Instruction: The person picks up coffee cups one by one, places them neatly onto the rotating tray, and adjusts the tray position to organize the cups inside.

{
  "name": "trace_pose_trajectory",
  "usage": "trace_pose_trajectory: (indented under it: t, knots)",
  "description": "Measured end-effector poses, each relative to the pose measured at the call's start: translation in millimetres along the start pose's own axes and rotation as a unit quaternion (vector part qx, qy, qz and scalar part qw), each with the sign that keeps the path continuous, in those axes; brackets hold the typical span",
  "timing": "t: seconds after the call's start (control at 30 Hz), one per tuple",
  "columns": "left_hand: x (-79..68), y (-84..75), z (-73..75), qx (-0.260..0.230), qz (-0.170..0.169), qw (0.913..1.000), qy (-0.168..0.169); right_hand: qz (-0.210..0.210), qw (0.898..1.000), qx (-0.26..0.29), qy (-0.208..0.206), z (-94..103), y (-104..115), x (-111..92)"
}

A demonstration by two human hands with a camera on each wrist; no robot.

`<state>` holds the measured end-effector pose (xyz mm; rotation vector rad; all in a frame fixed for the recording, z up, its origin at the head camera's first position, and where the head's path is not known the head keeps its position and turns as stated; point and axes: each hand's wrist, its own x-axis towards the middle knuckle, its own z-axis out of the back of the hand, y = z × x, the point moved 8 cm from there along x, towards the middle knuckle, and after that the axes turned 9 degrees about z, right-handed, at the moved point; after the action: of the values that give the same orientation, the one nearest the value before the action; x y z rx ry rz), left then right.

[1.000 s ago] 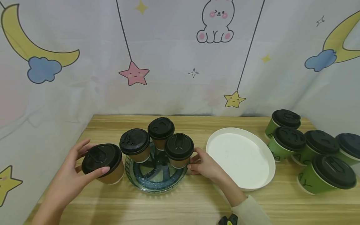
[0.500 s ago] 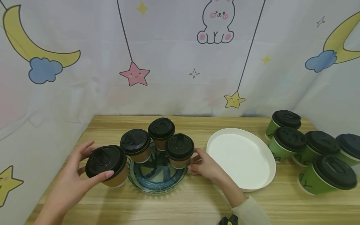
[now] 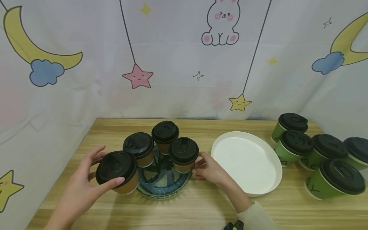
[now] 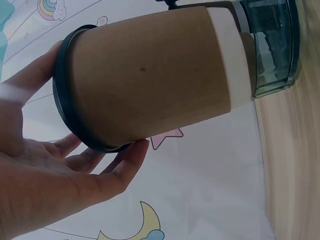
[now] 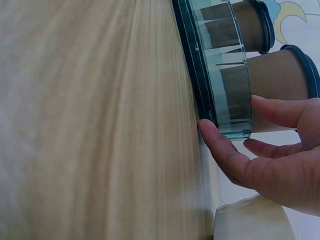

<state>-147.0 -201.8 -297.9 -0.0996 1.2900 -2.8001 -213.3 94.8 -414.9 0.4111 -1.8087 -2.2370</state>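
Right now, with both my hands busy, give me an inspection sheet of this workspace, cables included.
Surface: wood-grain tabletop, no spill seen.
Job's things: three lidded brown cups in a glass dish; a fourth brown cup in hand at its left.
Clutter: white tray and five lidded green cups at right; black-and-yellow item, partly cut off at the near edge.
Hands: left hand grips the fourth cup around its lid; right hand holds the dish's side.
Cables: nothing seen.
Surroundings: white backdrop printed with moons, stars and a rabbit.

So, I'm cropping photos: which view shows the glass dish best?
The head view: most of the glass dish shows from above, cups hiding part. Right wrist shows it side-on, cropped; left wrist, a section by the held cup.
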Motion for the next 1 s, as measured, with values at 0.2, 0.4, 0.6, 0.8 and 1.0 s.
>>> trace_pose_trajectory:
  t: [0.2, 0.4, 0.6, 0.8, 1.0]
  knots:
    - [-1.5, -8.1, -7.0, -0.007, -0.012, 0.9999, 0.005, -0.003, 1.000, 0.002, -0.002, 0.5, 0, 0]
    - [-2.6, -15.5, -15.2, -0.014, -0.015, 0.9996, 0.016, 0.001, 1.000, 0.004, 0.000, -0.2, 1, 0]
    - [-2.8, -22.2, -23.7, -0.015, -0.025, 0.9993, 0.024, 0.002, 1.000, 0.003, -0.002, 0.4, 1, -1]
    - [-2.0, -26.1, -30.8, -0.016, -0.027, 0.9991, 0.030, 0.004, 1.000, 0.005, -0.001, -0.3, 1, 0]
    - [-1.7, -28.8, -39.3, -0.020, -0.028, 0.9988, 0.036, 0.002, 1.000, 0.006, -0.004, -0.4, 2, -1]
